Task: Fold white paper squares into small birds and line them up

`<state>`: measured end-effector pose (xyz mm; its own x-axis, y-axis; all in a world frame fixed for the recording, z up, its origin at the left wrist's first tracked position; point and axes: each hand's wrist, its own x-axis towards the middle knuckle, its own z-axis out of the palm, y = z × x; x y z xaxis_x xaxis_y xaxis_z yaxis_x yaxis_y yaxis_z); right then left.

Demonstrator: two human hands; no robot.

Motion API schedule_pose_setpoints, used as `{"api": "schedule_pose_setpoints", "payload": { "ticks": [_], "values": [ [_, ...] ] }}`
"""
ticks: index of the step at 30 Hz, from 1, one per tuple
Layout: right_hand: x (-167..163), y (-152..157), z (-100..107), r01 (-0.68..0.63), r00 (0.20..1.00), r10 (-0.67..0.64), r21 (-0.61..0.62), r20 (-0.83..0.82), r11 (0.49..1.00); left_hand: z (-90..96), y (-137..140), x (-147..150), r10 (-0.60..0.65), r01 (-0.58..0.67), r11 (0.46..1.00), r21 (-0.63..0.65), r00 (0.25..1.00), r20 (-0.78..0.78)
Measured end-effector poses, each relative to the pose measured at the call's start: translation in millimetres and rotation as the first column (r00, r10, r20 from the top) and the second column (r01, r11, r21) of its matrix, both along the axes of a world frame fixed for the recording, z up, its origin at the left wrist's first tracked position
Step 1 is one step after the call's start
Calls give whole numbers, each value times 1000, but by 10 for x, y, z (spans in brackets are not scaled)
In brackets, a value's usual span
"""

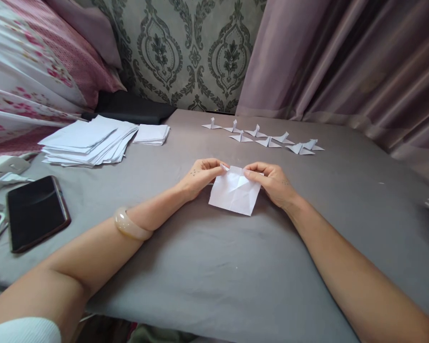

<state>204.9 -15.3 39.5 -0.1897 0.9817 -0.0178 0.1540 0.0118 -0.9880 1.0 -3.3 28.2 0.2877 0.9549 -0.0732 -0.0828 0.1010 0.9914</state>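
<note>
A creased white sheet of paper (pixel 235 191) is held up between my two hands, just over the grey cloth-covered table. My left hand (pixel 203 177) pinches its upper left corner between thumb and fingers. At the upper right corner my right hand (pixel 270 180) does the same. Fold lines cross the sheet, and its top edge is bent between the hands. Beyond my hands stand several folded white paper cranes (pixel 268 142) in two loose rows. To the left lie a large pile of white paper (pixel 89 140) and a smaller stack of paper squares (pixel 152 134).
A black phone (pixel 37 212) lies at the left, beside a white power strip (pixel 5 171) with plugs and cables. Behind the paper piles is a dark folded cloth (pixel 132 105). Purple curtains (pixel 329 57) hang along the back right, touching the grey tablecloth (pixel 200 271).
</note>
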Motion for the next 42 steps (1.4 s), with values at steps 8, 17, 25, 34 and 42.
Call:
{"api": "schedule_pose_setpoints", "payload": {
  "ticks": [8,17,25,34,42],
  "values": [
    [3,-9,4,-3,997,3,-1,71,1000,-23,-4,-10,-31,31,999,41,999,20],
    [6,37,-80,-9,1000,9,15,27,1000,-53,7,-22,40,-33,998,48,989,-141],
    [17,62,-250,-24,911,-70,222,407,975,-107,56,-55,212,126,887,443,742,-636],
    [-33,-6,-255,-188,725,-209,480,657,857,-234,175,-79,373,234,773,590,585,-720],
    [-32,-189,-70,-457,548,4,295,836,839,-207,142,-103,159,655,503,564,571,-805]
  ]
}}
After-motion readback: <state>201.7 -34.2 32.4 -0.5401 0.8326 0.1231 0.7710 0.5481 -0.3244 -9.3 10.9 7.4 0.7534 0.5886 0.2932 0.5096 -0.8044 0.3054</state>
